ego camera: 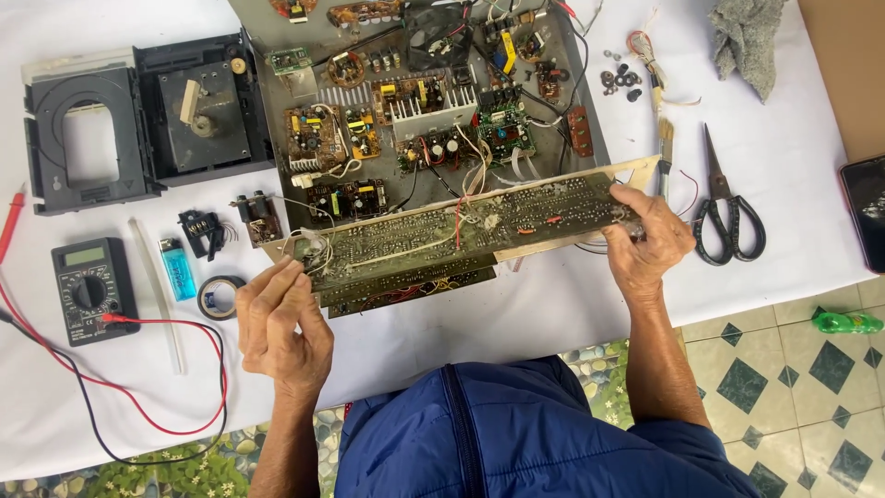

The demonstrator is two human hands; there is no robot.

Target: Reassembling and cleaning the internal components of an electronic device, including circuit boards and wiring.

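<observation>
A long, dusty green circuit board is tilted up with its solder side toward me, over the near edge of an open grey metal chassis full of small boards and wires. My right hand grips the board's right end. My left hand is at the board's left end, fingers pinched at its corner by a tuft of white wires. Red and white wires run from the board into the chassis.
On the white cloth lie black scissors, a brush, small washers, a grey rag, a phone; a disc drive, multimeter with leads, blue lighter, tape roll, glue stick. A green bottle lies on the tiled floor.
</observation>
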